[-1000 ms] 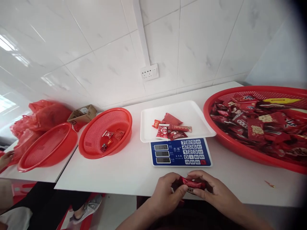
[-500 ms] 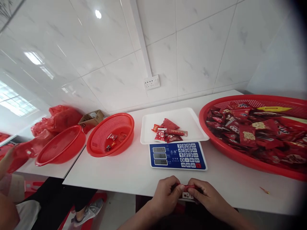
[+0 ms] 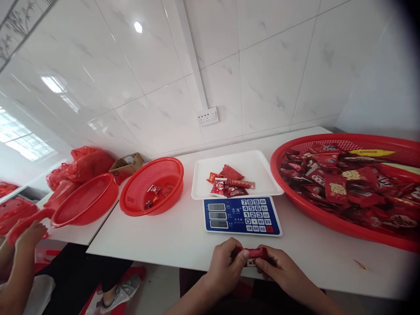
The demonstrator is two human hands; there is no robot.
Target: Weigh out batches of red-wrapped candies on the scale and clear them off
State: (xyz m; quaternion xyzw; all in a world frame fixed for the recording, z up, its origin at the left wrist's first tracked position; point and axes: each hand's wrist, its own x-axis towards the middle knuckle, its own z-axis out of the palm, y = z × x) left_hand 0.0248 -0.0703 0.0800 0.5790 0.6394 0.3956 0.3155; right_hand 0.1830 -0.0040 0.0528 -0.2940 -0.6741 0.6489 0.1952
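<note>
Both my hands grip one small red snack packet (image 3: 256, 253) at the front edge of the table, below the scale. My left hand (image 3: 227, 265) pinches its left end with thumb and fingers. At the other end, my right hand (image 3: 274, 265) has its fingers curled round the packet, hiding part of it. Just beyond stands a blue and white digital scale (image 3: 243, 215). Its white tray (image 3: 262, 175) carries several red snack packets (image 3: 229, 183) in a small heap.
A large red basket (image 3: 315, 222) full of red packets stands at the right. Left of the scale, a red basket (image 3: 131, 183) holds a few packets. Farther left are a red basin (image 3: 88, 197), a cardboard box (image 3: 129, 164) and a co-worker's hand (image 3: 31, 236) on a red bag.
The packet between my hands now shows its rolled red top more plainly. At the left, the co-worker's hand has come farther into view with the red bag. The view has shifted slightly.
</note>
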